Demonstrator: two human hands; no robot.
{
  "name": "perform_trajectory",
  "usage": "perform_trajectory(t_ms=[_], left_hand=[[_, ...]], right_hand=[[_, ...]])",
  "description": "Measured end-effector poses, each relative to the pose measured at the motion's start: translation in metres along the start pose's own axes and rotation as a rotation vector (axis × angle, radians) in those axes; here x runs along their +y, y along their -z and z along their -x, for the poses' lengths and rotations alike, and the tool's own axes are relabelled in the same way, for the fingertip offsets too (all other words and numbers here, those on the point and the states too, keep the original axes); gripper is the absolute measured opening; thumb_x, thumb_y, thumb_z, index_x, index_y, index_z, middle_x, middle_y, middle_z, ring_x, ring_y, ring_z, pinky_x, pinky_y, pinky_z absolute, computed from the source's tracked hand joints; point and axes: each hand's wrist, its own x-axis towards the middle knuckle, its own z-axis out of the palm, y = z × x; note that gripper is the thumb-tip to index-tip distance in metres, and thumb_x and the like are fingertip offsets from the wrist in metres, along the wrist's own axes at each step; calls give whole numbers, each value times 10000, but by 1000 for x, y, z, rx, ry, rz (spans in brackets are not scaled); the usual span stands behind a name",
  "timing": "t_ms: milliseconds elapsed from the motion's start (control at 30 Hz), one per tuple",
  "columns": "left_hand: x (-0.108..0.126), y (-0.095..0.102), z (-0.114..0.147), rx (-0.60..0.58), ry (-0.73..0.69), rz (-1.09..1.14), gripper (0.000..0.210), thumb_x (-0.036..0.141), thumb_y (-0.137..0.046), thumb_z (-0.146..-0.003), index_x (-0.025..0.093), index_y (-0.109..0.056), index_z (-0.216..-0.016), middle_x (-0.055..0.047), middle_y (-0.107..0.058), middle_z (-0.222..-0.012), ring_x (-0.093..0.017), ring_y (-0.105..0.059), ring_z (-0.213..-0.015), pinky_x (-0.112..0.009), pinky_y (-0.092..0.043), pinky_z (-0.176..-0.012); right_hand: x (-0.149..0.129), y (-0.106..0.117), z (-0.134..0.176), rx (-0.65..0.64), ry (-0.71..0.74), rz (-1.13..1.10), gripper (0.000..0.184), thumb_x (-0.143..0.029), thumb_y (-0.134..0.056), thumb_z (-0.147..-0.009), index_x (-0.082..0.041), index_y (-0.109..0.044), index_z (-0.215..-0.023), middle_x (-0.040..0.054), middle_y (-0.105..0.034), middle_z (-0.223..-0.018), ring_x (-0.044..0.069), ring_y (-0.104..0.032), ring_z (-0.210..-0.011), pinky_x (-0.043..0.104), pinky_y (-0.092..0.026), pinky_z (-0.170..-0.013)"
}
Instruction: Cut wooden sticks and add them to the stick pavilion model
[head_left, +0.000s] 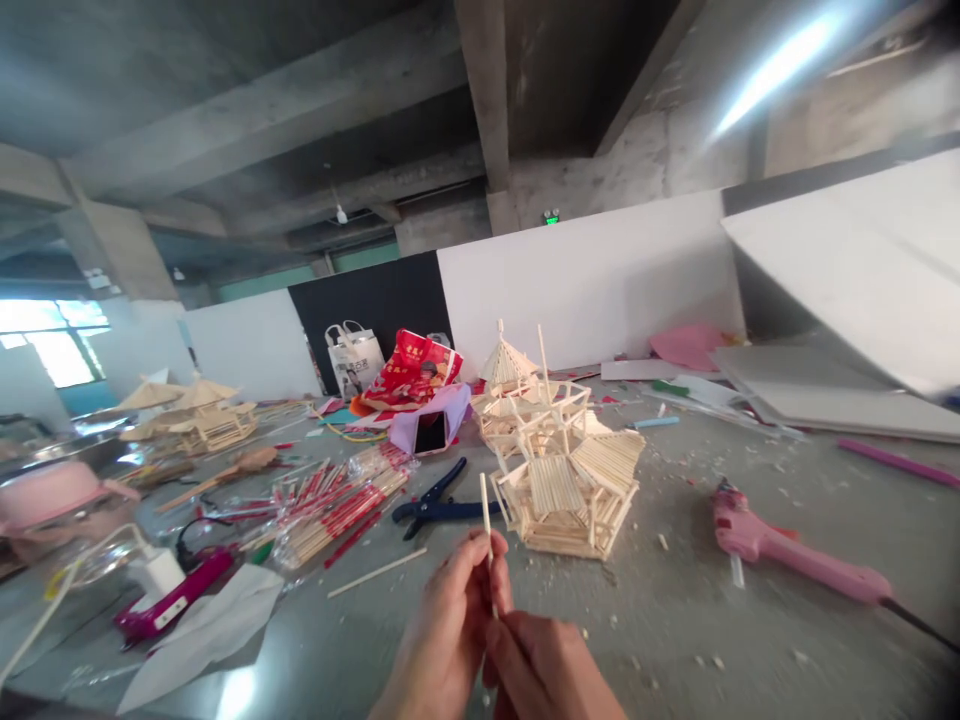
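My left hand [442,640] and my right hand [547,670] meet at the bottom centre, and both pinch one thin wooden stick [486,510] that stands nearly upright between their fingertips. Just beyond the stick sits a small pavilion model [566,480] built of wooden sticks, with a second roofed part [508,365] behind it. Blue-handled cutters [435,505] lie to the left of the model. A loose stick [377,572] lies on the table near my left hand.
A pink glue gun [780,555] lies at the right. Packs of red-wrapped chopsticks [337,505] spread at the left, beside a magenta tool [176,600] and white paper [202,630]. Another stick model [199,415] stands far left. Bags [409,375] and white boards [832,395] line the back.
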Motion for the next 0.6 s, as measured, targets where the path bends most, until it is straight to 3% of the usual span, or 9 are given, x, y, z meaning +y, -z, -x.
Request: perform_trajectory(t_ms=[133,200,300,367,433,533,600], left_hand=[[17,31,19,52,18,176,136,269,-552,-754,135,-564,-730,84,-380,-493,-11,-333,-394,-160,-269,-419],[30,55,27,94,-13,87,154,291,-559,-747,137,-568,-740,89,-362,-506,-1,-260,-370,-156,-206,-376],[48,98,33,216,-137,-179,171,325,-569,-726,154,-571,-727,92,-349,-494,1,-197,-350,-157,-121,-349],[57,125,33,299,-219,-334,206,367,-578,-698,161,-573,-703,94,-340,-467,-5,-202,-336,-159,-117,-347],[62,148,31,346,-269,-451,250,411,-577,-678,161,-576,-673,96,-319,-428,-14,-204,-323,-163,-116,-345],[64,170,30,379,-317,-563,300,454,-565,-674,157,-582,-646,96,-289,-391,-27,-201,-328,-167,-119,-353],[61,178,31,450,-338,-549,323,481,-583,-645,158,-582,-628,92,-282,-384,-35,-205,-338,-173,-120,-359]], right_hand=[[-14,-20,-6,-125,56,402,300,-280,-370,-814,-165,-621,-696,107,-664,-644,181,-614,-562,206,-356,-456],[-26,-26,-13,-190,17,598,272,-291,-416,-785,-175,-647,-700,117,-673,-670,224,-631,-595,232,-358,-455],[-46,-28,-37,-172,47,780,240,-269,-449,-785,-164,-657,-729,122,-671,-704,263,-631,-669,295,-418,-548],[-54,-28,-66,-128,82,812,178,-168,-478,-779,-124,-649,-803,147,-658,-815,277,-606,-806,358,-426,-703],[-55,-29,-102,-120,71,801,160,-75,-515,-755,-90,-626,-868,167,-608,-989,280,-514,-1002,412,-357,-861],[-47,-34,-153,-115,-1,682,143,-217,-545,-816,-140,-579,-931,63,-579,-1009,204,-527,-953,433,-407,-837],[-41,-39,-175,-112,-5,510,202,-289,-524,-837,-164,-551,-993,46,-560,-1025,178,-546,-893,392,-457,-769]])
